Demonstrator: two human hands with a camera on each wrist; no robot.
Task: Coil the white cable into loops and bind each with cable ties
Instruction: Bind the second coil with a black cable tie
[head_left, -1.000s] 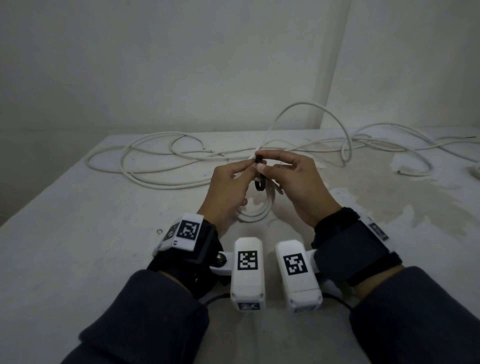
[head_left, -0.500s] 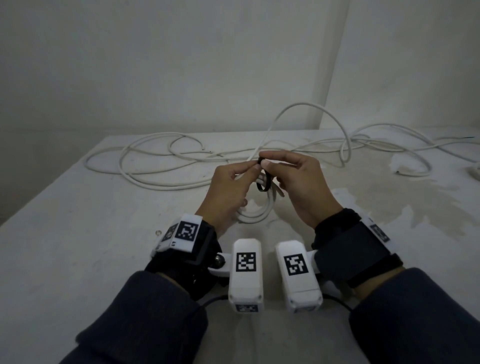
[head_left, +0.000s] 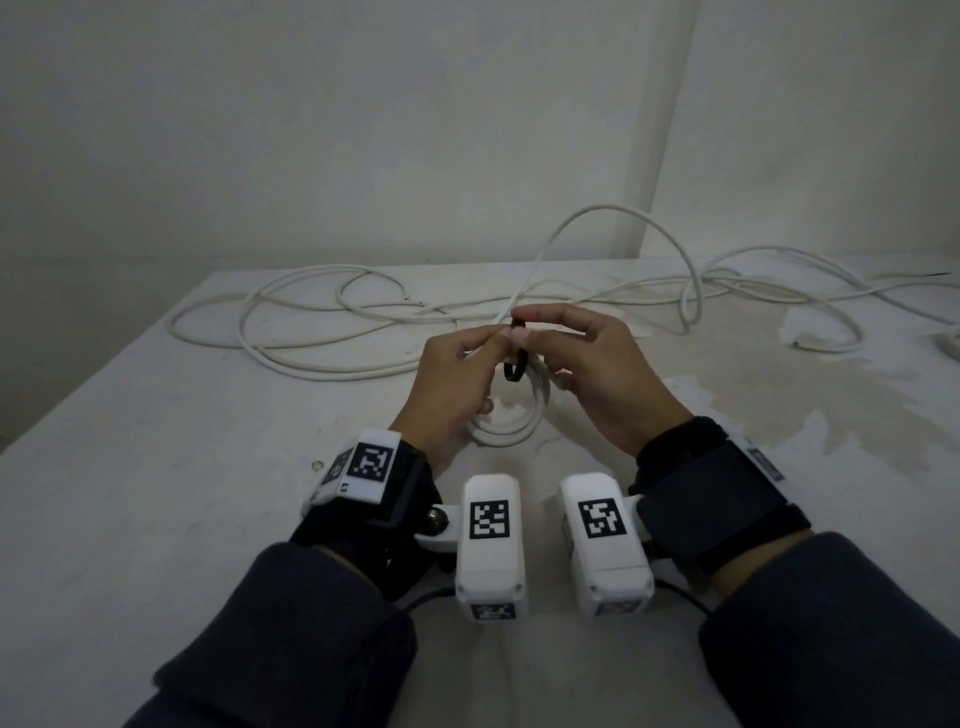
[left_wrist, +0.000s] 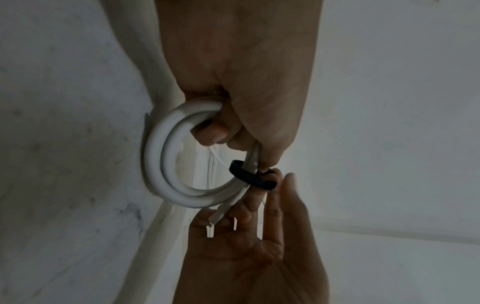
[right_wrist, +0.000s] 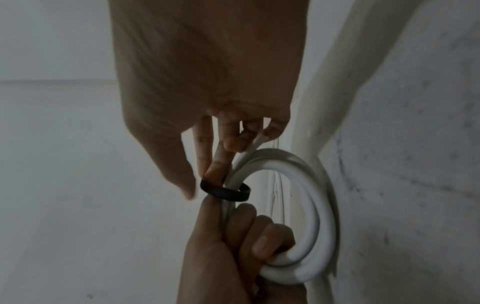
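Note:
A small coil of white cable (head_left: 506, 426) hangs upright above the table, held between both hands. My left hand (head_left: 457, 379) grips the coil (left_wrist: 166, 164), fingers curled through it and thumb pinching near its top. A black cable tie (head_left: 516, 364) loops loosely around the coil's strands (right_wrist: 298, 185). My right hand (head_left: 582, 358) pinches the black tie (right_wrist: 224, 192) between thumb and forefinger; in the left wrist view the tie (left_wrist: 249, 176) rings the cable just below my left thumb. The cable's cut end (left_wrist: 210, 228) sticks out toward my right palm.
The rest of the white cable (head_left: 311, 332) lies in loose loops across the back of the pale table (head_left: 156, 519), with one arch (head_left: 649, 234) rising behind my hands and more strands (head_left: 805, 291) trailing right. Walls close off the back.
Both hands have stayed in place over the coil. My right thumb and forefinger have shifted slightly on the black tie; the coil has barely moved.

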